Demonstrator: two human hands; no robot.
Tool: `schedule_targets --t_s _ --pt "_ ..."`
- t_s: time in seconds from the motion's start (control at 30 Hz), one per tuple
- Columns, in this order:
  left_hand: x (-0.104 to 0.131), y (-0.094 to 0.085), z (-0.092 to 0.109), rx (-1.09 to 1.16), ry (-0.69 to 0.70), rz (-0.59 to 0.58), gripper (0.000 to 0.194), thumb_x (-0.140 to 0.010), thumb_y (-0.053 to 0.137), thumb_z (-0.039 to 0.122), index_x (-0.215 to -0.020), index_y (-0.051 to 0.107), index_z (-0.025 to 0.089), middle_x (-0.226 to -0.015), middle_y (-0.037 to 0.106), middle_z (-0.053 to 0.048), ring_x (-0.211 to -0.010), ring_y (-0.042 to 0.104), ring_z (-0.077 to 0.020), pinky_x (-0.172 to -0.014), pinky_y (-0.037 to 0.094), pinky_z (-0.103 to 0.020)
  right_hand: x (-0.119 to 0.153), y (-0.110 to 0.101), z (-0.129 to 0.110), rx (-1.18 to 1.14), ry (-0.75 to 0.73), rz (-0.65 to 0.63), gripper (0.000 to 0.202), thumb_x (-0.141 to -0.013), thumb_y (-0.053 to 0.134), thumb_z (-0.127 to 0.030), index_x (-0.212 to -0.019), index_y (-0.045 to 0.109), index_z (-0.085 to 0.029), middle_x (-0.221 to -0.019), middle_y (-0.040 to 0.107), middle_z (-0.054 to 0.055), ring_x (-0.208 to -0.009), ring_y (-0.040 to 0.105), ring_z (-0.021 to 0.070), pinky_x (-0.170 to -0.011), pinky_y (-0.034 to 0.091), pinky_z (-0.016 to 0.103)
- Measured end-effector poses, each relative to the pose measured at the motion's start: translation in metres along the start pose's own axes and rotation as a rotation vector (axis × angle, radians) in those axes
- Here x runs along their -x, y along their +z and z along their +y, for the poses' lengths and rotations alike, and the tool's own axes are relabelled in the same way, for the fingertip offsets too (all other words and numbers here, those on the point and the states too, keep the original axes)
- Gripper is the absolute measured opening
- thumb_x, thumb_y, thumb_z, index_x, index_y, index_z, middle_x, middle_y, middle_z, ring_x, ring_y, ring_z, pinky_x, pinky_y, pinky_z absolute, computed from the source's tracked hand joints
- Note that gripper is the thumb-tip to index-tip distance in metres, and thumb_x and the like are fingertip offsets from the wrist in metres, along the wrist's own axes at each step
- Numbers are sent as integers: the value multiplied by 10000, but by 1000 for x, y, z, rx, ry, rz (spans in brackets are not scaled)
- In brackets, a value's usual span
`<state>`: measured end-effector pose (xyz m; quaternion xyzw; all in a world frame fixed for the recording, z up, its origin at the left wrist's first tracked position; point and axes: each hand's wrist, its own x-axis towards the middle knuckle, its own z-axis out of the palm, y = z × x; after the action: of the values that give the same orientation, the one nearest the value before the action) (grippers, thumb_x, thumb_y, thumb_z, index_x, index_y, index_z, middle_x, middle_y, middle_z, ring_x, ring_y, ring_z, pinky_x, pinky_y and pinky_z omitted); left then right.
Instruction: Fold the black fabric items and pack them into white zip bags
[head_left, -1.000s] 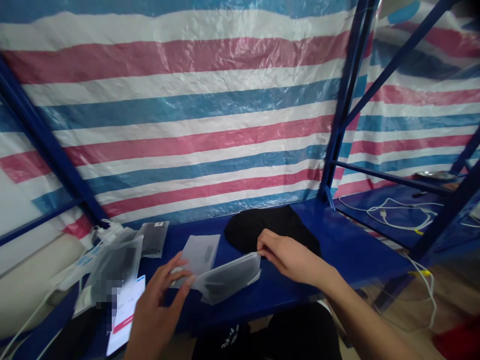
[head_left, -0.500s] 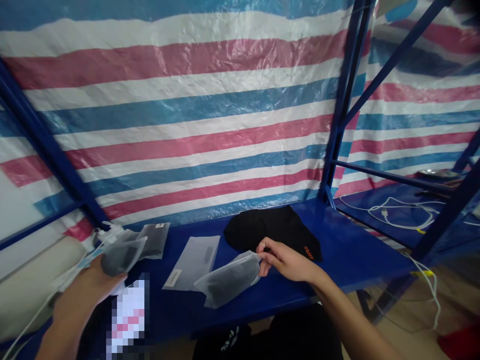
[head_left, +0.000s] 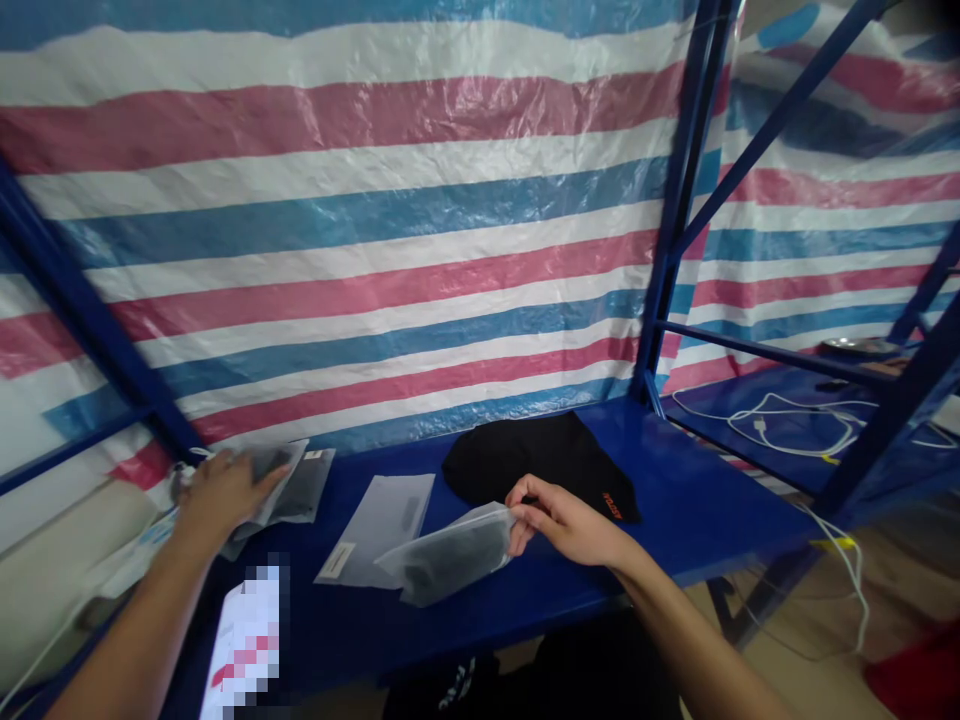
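My right hand (head_left: 559, 522) pinches the upper right corner of a frosted plastic bag (head_left: 454, 555) with something dark inside. Just left of that bag, a flat frosted bag (head_left: 379, 530) with a small white label lies on the table. At the left end, my left hand (head_left: 225, 492) rests over another frosted bag (head_left: 279, 478) with dark contents, its thumb stretched across the plastic and its fingers apart. Beside it lies a labelled bag (head_left: 306, 490), also dark inside. A black cloth item (head_left: 536, 460) with orange lettering lies behind my right hand.
The blue table (head_left: 600, 580) stands inside a blue metal frame (head_left: 679, 220), backed by a striped plastic sheet (head_left: 390, 230). A phone with a blurred screen (head_left: 244, 640) is at front left. White cables (head_left: 795, 420) lie on the neighbouring surface at right.
My left hand has moved forward and lowered the bag it was holding onto the other bags at the left. My right hand keeps its pinch, and the view has shifted slightly.
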<state>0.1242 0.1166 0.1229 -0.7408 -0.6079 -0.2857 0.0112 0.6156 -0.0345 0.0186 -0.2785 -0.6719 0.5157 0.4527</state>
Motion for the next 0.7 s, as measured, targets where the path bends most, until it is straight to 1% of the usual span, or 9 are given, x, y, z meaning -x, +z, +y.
schedule_targets --t_s 0.03,0.13,0.2,0.23,0.3,0.37,0.47,0.6,0.7 --pt "12 2 23 -5 -16 33 775 -856 483 832 -1117 705 136 -1319 735 -197 -1450 500 -514 -1192 401 -667 -2 1 -3 1 -14 7 332 -1107 559 -538 -1104 549 -206 -895 785 54 -852 806 227 -835 635 397" --pt "59 10 100 223 125 -236 687 -989 435 730 -1433 658 256 -1536 653 -81 -1465 555 -354 -1272 380 -530 -9 5 -15 23 -40 2 321 -1112 545 -537 -1102 553 -216 -916 786 55 -872 805 230 -849 627 397" --pt "91 18 142 233 251 -388 618 -977 570 681 -1491 635 343 -1560 639 -47 -1437 586 -345 -1223 450 -511 -16 7 -24 45 -46 -21 314 -1113 537 -539 -1108 552 -225 -926 788 55 -885 805 233 -853 623 400" --pt "104 23 158 222 305 -419 573 -956 635 658 -1447 674 366 -1504 684 -43 -1370 641 -342 -1169 504 -486 -20 8 -28 57 -50 -32 313 -1113 533 -542 -1108 550 -230 -925 789 54 -883 804 234 -852 623 402" --pt "121 33 178 166 369 -409 423 -1024 564 583 -1356 732 383 -1376 755 -28 -1232 720 -301 -1059 567 -430 -29 9 -35 83 -52 -53 312 -1112 528 -550 -1105 543 -238 -908 789 47 -870 800 233 -845 623 406" --pt "124 40 183 109 399 -354 403 -1081 443 515 -1237 780 357 -1237 796 -22 -1108 756 -262 -954 584 -384 -39 10 -37 85 -55 -68 311 -1109 531 -554 -1100 536 -243 -885 784 40 -857 796 231 -845 627 413" --pt "102 37 171 41 384 -237 433 -1083 405 481 -1123 799 306 -1145 807 -35 -1037 758 -250 -909 561 -360 -52 7 -31 15 -132 7 317 -1099 554 -549 -1177 541 -241 -962 773 49 -909 791 227 -896 636 434" --pt "47 16 136 -41 193 -146 449 -1027 450 503 -1124 801 241 -1115 827 -65 -980 759 -275 -885 533 -346 -61 -9 -12 56 -238 210 374 -1067 620 -533 -1307 563 -253 -1298 684 98 -1064 756 222 -944 631 414" --pt "9 1 102 -122 67 -175 490 -1025 418 459 -1158 787 165 -1058 830 -72 -960 749 -279 -820 499 -316 -58 -28 1 228 -182 238 370 -1071 612 -525 -1297 601 -232 -1261 704 97 -1038 745 216 -937 619 403"
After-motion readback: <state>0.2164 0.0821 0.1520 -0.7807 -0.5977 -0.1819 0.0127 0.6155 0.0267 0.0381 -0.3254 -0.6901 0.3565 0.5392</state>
